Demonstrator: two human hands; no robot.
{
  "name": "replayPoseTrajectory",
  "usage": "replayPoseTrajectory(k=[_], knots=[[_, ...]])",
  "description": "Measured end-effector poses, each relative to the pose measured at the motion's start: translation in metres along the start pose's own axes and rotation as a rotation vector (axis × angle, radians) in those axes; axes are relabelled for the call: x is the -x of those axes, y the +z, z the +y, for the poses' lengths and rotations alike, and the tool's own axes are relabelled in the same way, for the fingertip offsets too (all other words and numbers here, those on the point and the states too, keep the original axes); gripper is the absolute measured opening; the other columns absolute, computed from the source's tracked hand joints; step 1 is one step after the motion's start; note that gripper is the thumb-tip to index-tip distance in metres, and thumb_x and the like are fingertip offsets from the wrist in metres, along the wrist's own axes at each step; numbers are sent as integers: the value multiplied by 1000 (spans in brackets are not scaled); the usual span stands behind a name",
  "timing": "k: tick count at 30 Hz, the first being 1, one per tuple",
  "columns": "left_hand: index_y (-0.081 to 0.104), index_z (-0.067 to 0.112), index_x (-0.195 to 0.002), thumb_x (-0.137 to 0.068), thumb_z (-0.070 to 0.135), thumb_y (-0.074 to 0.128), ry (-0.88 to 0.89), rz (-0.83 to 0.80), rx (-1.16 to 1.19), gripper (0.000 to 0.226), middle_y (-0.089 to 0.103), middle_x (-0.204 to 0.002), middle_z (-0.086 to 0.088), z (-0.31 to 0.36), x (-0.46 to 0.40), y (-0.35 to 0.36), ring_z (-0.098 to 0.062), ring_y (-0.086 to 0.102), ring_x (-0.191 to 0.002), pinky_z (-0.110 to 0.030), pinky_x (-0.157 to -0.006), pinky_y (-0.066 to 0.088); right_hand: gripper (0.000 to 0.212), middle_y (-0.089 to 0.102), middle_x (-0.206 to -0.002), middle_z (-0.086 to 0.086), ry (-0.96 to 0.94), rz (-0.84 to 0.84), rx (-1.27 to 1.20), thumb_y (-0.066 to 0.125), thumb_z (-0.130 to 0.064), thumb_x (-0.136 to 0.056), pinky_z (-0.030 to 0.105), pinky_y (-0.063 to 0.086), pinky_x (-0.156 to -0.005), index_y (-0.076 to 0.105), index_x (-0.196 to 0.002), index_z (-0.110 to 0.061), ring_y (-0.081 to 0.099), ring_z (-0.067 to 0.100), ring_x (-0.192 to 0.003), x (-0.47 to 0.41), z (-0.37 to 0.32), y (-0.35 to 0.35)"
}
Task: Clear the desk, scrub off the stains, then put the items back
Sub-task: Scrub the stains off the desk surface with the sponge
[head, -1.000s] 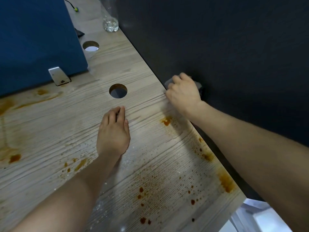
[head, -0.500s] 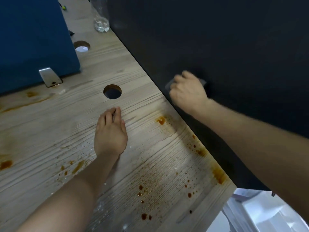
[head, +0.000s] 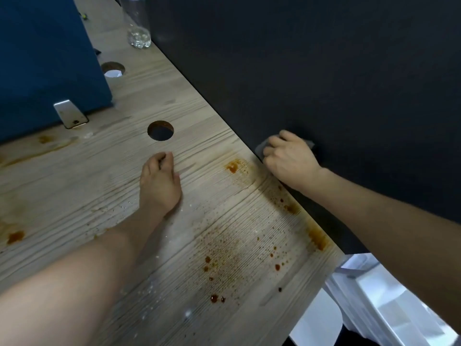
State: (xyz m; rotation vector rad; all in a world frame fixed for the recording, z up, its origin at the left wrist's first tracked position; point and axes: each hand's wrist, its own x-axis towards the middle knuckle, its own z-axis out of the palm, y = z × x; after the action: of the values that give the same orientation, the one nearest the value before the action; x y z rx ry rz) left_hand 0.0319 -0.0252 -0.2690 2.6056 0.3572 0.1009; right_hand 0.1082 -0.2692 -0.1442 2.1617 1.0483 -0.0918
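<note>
The wooden desk [head: 74, 186] carries brown stains: a blot [head: 233, 166] near the far edge, a spray of specks [head: 224, 255] in the middle, streaks [head: 316, 237] along the right edge. My left hand [head: 159, 186] lies palm down on the desk, fingers together, holding nothing. My right hand [head: 290, 159] is closed on a grey cloth [head: 262, 147], pressed against the dark partition [head: 324, 83] at the desk's edge. Most of the cloth is hidden under the fingers.
A blue divider [head: 47, 63] with a metal bracket [head: 69, 117] stands at the back left. Two round cable holes [head: 160, 131] [head: 112, 69] pierce the desk. A clear plastic bottle [head: 137, 23] stands at the far end. White furniture [head: 386, 303] shows below the desk's right corner.
My right hand with the cloth has slid a little along the partition toward the near end of the desk. My left hand stays flat on the wood.
</note>
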Motion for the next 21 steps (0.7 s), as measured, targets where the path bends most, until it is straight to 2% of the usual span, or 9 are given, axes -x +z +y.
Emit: replayPoseTrajectory(k=[2, 4, 8, 9, 11, 13, 15, 17, 21], knots=[[44, 2, -137, -95, 11, 47, 80, 10, -25, 43, 40, -137, -22, 7, 4, -5, -39, 36, -124, -42, -106, 27, 25, 58, -113, -2, 84, 116, -9, 42, -20, -95, 39, 29, -102, 63, -108, -17, 43, 23, -117, -23, 11, -8], [46, 4, -136, -95, 12, 45, 154, 1, -56, 41, 41, -137, -20, 21, 13, -2, -38, 38, -123, -42, -105, 29, 26, 55, -115, -1, 122, 135, -12, 40, -18, -96, 39, 28, -102, 62, -109, -15, 41, 23, -119, -33, 19, -15], [25, 10, -148, -101, 23, 32, 181, -134, -104, 50, 24, -152, -12, 42, 35, 19, -30, 21, -138, -38, -116, 16, 27, 55, -114, -2, 78, 34, 8, 38, -20, -96, 42, 30, -102, 64, -105, -14, 38, 24, -123, 12, 0, 15], [21, 9, -149, -101, 24, 29, 195, -138, -119, 51, 21, -154, -12, 41, 38, 22, -29, 17, -141, -38, -117, 12, 26, 57, -114, -3, 79, -25, -3, 42, -23, -95, 42, 33, -102, 66, -102, -16, 40, 23, -124, 28, -11, 28], [14, 10, -151, -102, 28, 23, 211, -156, -158, 52, 15, -157, -10, 35, 39, 22, -27, 9, -144, -37, -118, 6, 16, 64, -106, -3, 83, -133, 7, 62, -30, -84, 41, 43, -94, 74, -86, -19, 51, 23, -119, 53, -24, 46], [6, 15, -152, -102, 32, 16, 204, -206, -165, 53, 5, -159, -5, 31, 38, 24, -22, 0, -146, -35, -119, 0, 11, 68, -90, -1, 105, -66, -71, 76, -26, -71, 40, 48, -85, 73, -71, -16, 60, 24, -104, 52, -28, 51], [0, 18, -152, -101, 34, 10, 186, -231, -170, 54, -1, -159, -1, 31, 37, 25, -19, -5, -146, -34, -119, -3, 6, 65, -95, 3, 184, -27, -188, 68, -18, -81, 42, 39, -90, 70, -84, -13, 56, 25, -103, 35, -29, 43], [-1, 20, -152, -101, 36, 8, 175, -230, -184, 54, -2, -159, 0, 32, 37, 24, -18, -6, -145, -35, -119, -2, 18, 58, -115, 4, 243, 53, -224, 47, -17, -96, 39, 28, -97, 62, -106, -13, 46, 24, -114, 3, -29, 36], [-2, 23, -152, -101, 37, 9, 142, -247, -187, 54, -4, -159, 5, 33, 38, 23, -15, -8, -145, -33, -117, -3, 26, 53, -126, 5, 267, 158, -228, 36, -16, -100, 37, 24, -100, 56, -117, -12, 40, 23, -122, -59, -25, 28]])
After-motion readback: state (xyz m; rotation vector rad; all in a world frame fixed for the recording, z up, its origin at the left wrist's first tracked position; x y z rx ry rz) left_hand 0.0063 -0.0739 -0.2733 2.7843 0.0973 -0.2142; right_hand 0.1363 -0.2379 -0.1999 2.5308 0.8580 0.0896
